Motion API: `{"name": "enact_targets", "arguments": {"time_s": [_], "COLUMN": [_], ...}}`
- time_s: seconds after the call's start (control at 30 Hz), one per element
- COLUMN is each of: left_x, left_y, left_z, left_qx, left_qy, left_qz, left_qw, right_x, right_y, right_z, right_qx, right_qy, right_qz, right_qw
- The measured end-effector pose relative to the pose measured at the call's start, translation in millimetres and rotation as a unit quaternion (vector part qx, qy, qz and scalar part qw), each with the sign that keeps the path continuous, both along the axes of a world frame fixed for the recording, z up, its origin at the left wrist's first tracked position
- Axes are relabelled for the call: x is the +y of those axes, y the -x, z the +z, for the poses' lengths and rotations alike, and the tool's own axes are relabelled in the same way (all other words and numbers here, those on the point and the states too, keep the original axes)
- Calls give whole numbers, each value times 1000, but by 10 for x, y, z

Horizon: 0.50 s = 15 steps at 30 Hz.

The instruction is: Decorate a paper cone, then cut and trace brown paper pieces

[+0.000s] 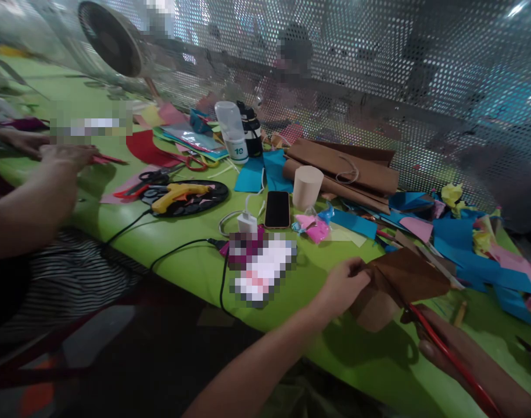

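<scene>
Right of the black phone [277,210] and nearer me, my left hand [341,287] has thumb and fingers pinched on the corner of the brown sheet [422,276]; that's a grasp, no question. Farther right of the phone, my right hand [455,337] is closed around the scissors [440,343], red handle slanting toward me, blades up at the sheet's near edge, and from here I can't tell whether they're parted. Under the sheet sits a tan piece [376,310], its form hard to read. Up by the phone now: the cup [308,188] stands upright just beside it on the right, the pink bundle [314,228] lies near its lower right corner, and the charger [247,224] sits close on its left. Beyond the phone I've got the bottle [232,133] upright, slightly left, and the brown roll [348,165] off to the right. Well left of the phone, the yellow glue gun [176,196] rests on the black tray [211,200]. Swing right of the phone again and blue paper [452,241] is strewn past my sheet. Far left of the phone, a co-worker's hand [67,154] is at some red strips [111,159]; how those fingers grip, I can't make out. Everything's on the green table [182,235].
</scene>
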State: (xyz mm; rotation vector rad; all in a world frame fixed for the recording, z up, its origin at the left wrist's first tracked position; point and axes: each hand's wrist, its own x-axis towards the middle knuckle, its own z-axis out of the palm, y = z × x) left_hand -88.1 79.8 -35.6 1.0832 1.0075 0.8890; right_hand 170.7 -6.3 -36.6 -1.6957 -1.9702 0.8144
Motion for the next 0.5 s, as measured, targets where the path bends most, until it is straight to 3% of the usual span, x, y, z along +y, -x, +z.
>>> {"name": "enact_targets", "arguments": {"time_s": [0.5], "left_x": [12], "left_y": [-26], "left_z": [-22], "left_qx": [-27], "left_qy": [2], "left_qz": [10], "left_qw": [1000], "right_x": [118], "right_y": [26], "right_z": [70], "right_qx": [6], "right_qy": [39], "right_qz": [-37], "right_qw": [999]}}
